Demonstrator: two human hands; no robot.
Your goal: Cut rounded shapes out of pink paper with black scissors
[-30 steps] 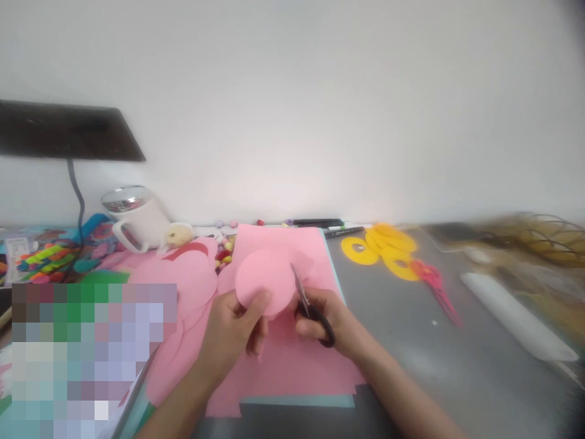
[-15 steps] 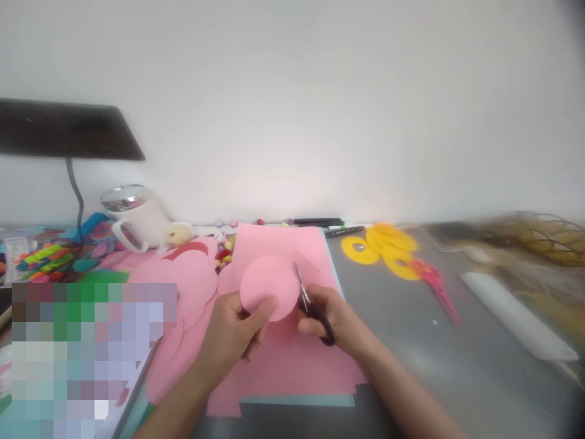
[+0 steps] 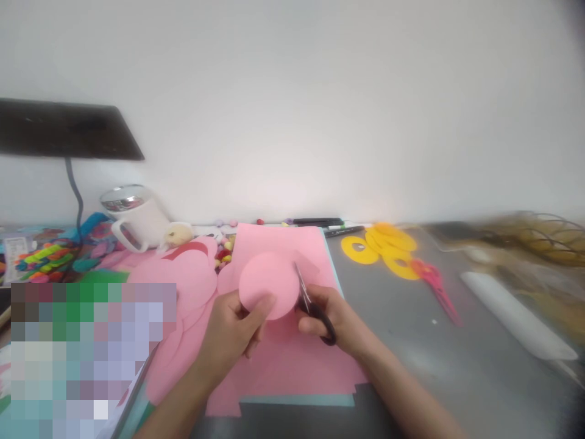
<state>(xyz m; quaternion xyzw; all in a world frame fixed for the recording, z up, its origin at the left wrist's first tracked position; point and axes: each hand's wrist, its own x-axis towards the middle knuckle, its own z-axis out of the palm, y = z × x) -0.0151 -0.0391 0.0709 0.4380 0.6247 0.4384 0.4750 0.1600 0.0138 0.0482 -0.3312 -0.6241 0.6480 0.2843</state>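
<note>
My left hand (image 3: 235, 332) pinches the lower edge of a pink paper circle (image 3: 269, 283), thumb on its front, and holds it up above a large pink paper sheet (image 3: 283, 360). My right hand (image 3: 326, 314) grips black-handled scissors (image 3: 311, 302), fingers through the loops. The blades point up and touch the circle's right edge.
Yellow paper rings (image 3: 388, 250) and red scissors (image 3: 434, 286) lie on the grey table to the right. A white roll (image 3: 516, 320) lies further right. Markers (image 3: 329, 227), a white mug (image 3: 134, 222), beads and more pink cut shapes (image 3: 187, 274) crowd the left and back.
The pink circle has turned slightly in my left hand and the scissor blades have moved along its right edge. Both hands stay in nearly the same place.
</note>
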